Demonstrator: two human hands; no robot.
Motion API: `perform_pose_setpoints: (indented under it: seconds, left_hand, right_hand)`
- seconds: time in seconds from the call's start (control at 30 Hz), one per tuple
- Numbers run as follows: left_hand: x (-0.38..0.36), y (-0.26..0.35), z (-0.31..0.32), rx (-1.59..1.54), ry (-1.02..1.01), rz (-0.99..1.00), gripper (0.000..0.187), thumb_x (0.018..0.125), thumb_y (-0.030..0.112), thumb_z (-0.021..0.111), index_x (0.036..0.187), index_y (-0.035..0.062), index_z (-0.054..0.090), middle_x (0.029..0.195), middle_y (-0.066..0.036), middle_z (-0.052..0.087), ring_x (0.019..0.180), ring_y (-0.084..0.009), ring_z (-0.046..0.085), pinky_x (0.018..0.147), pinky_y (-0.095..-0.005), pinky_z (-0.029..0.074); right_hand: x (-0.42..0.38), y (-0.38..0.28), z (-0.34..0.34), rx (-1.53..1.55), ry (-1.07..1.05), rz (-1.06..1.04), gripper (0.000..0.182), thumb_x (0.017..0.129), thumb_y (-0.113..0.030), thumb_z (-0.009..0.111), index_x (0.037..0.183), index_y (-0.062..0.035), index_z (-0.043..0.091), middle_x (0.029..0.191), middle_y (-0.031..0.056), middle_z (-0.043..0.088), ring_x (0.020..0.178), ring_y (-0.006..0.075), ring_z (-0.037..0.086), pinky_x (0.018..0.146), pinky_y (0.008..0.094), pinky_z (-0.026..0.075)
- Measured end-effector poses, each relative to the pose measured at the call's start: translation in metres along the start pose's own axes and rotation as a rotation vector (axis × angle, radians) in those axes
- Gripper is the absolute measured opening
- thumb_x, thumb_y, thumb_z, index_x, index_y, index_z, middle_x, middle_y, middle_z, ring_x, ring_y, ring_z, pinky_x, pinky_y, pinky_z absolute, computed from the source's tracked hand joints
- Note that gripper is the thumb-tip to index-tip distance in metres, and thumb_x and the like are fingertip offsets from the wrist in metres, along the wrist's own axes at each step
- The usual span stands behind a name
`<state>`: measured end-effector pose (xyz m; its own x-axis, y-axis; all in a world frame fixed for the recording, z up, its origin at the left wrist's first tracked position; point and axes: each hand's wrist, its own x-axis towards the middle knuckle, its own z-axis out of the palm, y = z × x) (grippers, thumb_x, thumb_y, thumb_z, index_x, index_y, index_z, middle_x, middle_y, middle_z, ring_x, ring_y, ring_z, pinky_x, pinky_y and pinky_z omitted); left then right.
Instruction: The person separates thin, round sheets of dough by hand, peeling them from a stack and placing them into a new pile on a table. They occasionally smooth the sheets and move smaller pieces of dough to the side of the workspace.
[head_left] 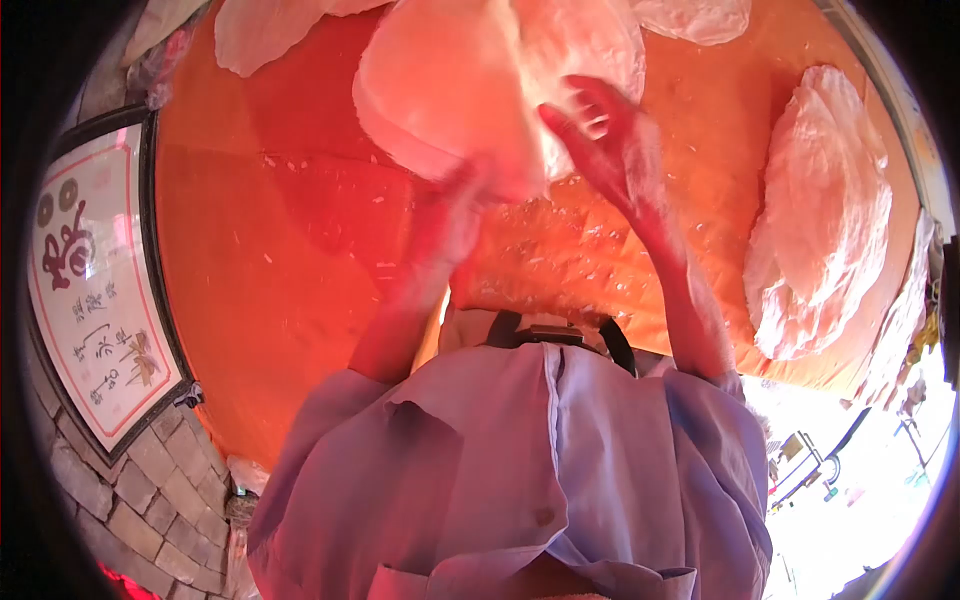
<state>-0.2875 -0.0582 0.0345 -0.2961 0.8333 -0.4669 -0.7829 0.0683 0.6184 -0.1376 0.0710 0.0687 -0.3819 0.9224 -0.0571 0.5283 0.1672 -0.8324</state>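
Note:
A pale, soft, fluffy sheet (pixel 440 80), like a pad of silk floss or cotton wadding, spreads in front of me at the top of the view. My left hand (pixel 458 205), smeared by motion, is closed at the sheet's near edge with the fingers partly behind it. Over the sheet's right part hovers my right hand (pixel 608 140), thumb and fingers apart, nothing visible between them. Small white scraps lie on the orange cloth below both hands.
An orange-covered table (pixel 290 350) fills most of the view. Another whitish wad (pixel 820 215) lies at the right; more pale sheets (pixel 265 30) rest along the far side. A framed sign (pixel 105 290) with painted characters stands at the left, over brick paving (pixel 150 480).

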Motion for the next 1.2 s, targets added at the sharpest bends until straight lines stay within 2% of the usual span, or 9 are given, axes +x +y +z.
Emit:
perform_pose_setpoints:
  seconds: [0.07, 0.3, 0.4, 0.6, 0.7, 0.93, 1.07, 1.13, 1.2]
  left_hand:
    - [-0.011, -0.01, 0.01, 0.134, -0.015, 0.024, 0.014, 0.093, 0.012, 0.061, 0.104, 0.005, 0.062, 0.092, -0.004, 0.066, 0.082, -0.0153, 0.066, 0.074, -0.031, 0.056]
    - [-0.005, -0.037, -0.063, 0.772, -0.173, 0.31, 0.012, 0.093, 0.002, 0.054, 0.102, 0.0036, 0.062, 0.094, -0.002, 0.062, 0.085, -0.011, 0.06, 0.073, -0.0269, 0.051]
    - [-0.015, -0.019, -0.033, 0.641, -0.236, 0.235, 0.014, 0.092, -0.002, 0.052, 0.1, 0.004, 0.062, 0.093, -0.001, 0.062, 0.084, -0.0096, 0.058, 0.074, -0.0247, 0.048]
    - [-0.009, -0.012, -0.041, 0.615, -0.335, 0.217, 0.012, 0.095, 0.009, 0.057, 0.104, 0.0043, 0.061, 0.092, -0.003, 0.064, 0.086, -0.0137, 0.063, 0.073, -0.0283, 0.054]
    - [-0.011, -0.011, -0.076, 0.346, -0.224, 0.042, 0.019, 0.095, 0.016, 0.057, 0.109, 0.0048, 0.061, 0.094, -0.006, 0.066, 0.087, -0.0172, 0.066, 0.072, -0.0308, 0.056]
    - [-0.008, -0.011, -0.126, 0.355, 0.014, -0.192, 0.027, 0.096, 0.022, 0.055, 0.116, 0.0041, 0.059, 0.096, -0.01, 0.068, 0.085, -0.0223, 0.069, 0.065, -0.0316, 0.058]
    - [-0.013, -0.014, -0.125, 0.481, 0.01, -0.166, 0.028, 0.095, 0.013, 0.053, 0.12, 0.0011, 0.054, 0.107, -0.011, 0.064, 0.085, -0.022, 0.068, 0.065, -0.0336, 0.057]
    - [-0.019, -0.012, -0.106, 0.362, -0.021, -0.011, 0.03, 0.094, 0.009, 0.053, 0.122, 0.0009, 0.053, 0.112, -0.01, 0.062, 0.091, -0.021, 0.066, 0.071, -0.0314, 0.056]
    - [-0.021, -0.008, -0.073, 0.336, -0.026, 0.14, 0.031, 0.093, 0.006, 0.054, 0.123, 0.0011, 0.053, 0.116, -0.009, 0.061, 0.098, -0.02, 0.064, 0.077, -0.0291, 0.055]
  right_hand:
    - [-0.008, -0.016, 0.015, 0.232, -0.238, 0.02, 0.054, 0.07, -0.037, 0.078, 0.112, -0.0053, 0.065, 0.094, 0.0212, 0.063, 0.091, 0.0361, 0.063, 0.076, 0.0409, 0.053]
    - [-0.025, -0.026, 0.034, -0.297, -0.015, -0.531, 0.04, 0.067, -0.032, 0.074, 0.096, -0.0051, 0.07, 0.087, 0.0196, 0.059, 0.082, 0.0339, 0.062, 0.074, 0.0438, 0.052]
    - [-0.015, -0.021, 0.035, -0.075, -0.229, -0.503, 0.026, 0.068, -0.027, 0.071, 0.082, -0.0052, 0.067, 0.077, 0.0158, 0.06, 0.076, 0.0311, 0.063, 0.065, 0.0431, 0.052]
    - [-0.011, -0.023, 0.032, -0.515, -0.107, -0.647, 0.012, 0.068, -0.016, 0.065, 0.067, -0.0074, 0.056, 0.064, 0.0113, 0.058, 0.063, 0.0281, 0.063, 0.048, 0.0385, 0.048]
    - [0.025, 0.022, -0.049, 0.473, -0.037, -0.06, 0.017, 0.085, -0.004, 0.059, 0.1, -0.0027, 0.068, 0.079, 0.0047, 0.066, 0.073, 0.0112, 0.06, 0.066, 0.0294, 0.051]
    - [0.022, 0.19, -0.374, -0.142, 0.658, -0.011, 0.034, 0.094, -0.026, 0.059, 0.111, 0.0025, 0.066, 0.104, 0.01, 0.067, 0.094, 0.019, 0.062, 0.083, 0.0325, 0.051]
    - [-0.043, 0.252, -0.496, -0.444, 0.923, 0.638, 0.042, 0.089, -0.04, 0.059, 0.109, -0.0041, 0.069, 0.094, 0.0127, 0.071, 0.085, 0.0225, 0.067, 0.077, 0.0348, 0.053]
    - [-0.078, 0.255, -0.495, -1.139, 0.873, 0.547, 0.06, 0.082, -0.06, 0.058, 0.11, -0.0074, 0.068, 0.086, 0.0138, 0.071, 0.086, 0.0256, 0.068, 0.077, 0.0348, 0.054]
    - [-0.075, 0.251, -0.429, -0.839, 0.868, 0.115, 0.043, 0.087, -0.038, 0.066, 0.118, -0.008, 0.062, 0.109, 0.0151, 0.068, 0.097, 0.0234, 0.066, 0.086, 0.0349, 0.052]
